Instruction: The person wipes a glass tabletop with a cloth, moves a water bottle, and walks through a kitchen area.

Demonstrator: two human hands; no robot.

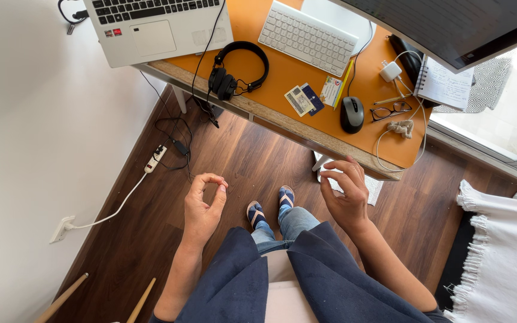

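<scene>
— What takes up most of the view?

— The dark wooden floor [240, 161]. The person stands on it in blue sandals, before an orange worktop [282, 78]. A large monitor [450, 24] overhangs the worktop's far right, and a silver laptop [151, 24] sits at its left end. A fringed white cloth [504, 251] lies on the floor to the right.

— And on the worktop itself?

— A white keyboard [306, 36], black headphones [237, 69] near the front edge, and an open notebook [447, 84]. Then a dark mouse [352, 113], spectacles [390, 110] just beside it, and a few cards [303, 98].

— Where do the hands come in?

— Both hang in the air over the floor, short of the worktop and touching nothing. The right hand [345, 197] is nearest the worktop's front edge, with the mouse the closest thing beyond it. The left hand [204, 206] is well apart from everything, with only a white power strip [155, 160] on the floor off to its side.

— How does each grip stand?

— The left grip is drawn closed. Thumb and forefinger curl into a ring with the tips about meeting, and I see nothing between them. The right grip is loosely spread, fingers bent, palm empty.

— So nothing is being handled?

— As I judge it, no. This is a moment with the hands free, and no object is taken up.
</scene>
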